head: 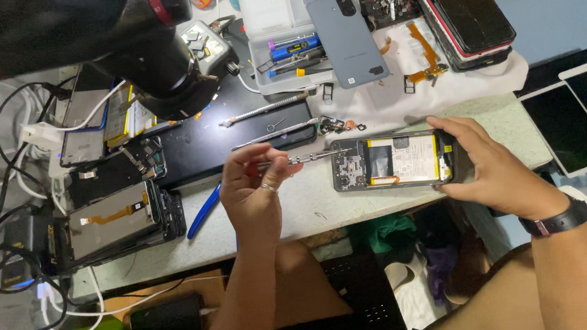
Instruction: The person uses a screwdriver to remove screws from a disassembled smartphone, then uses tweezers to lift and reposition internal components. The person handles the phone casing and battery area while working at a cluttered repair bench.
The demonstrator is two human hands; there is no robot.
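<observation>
A black microscope head (157,63) looms nearest the lens at the upper left, blurred; below it two bare forearms reach to the pale worktop (354,206); the left hand (257,189), one ring on a finger, is closed around one slim metal screwdriver (310,158), its tip resting on the opened phone (394,161); the right hand (488,162), one dark watch at its wrist, clasps that phone's right end, fingers wrapped over the edge; the phone lies flat, back off, one white-and-yellow battery showing; one blue-handled tool (203,210) lies just left of the left hand; farther off, one grey back cover (348,40) leans on one clear parts box (281,24); two white-edged tablets (583,115) lie at the right.
</observation>
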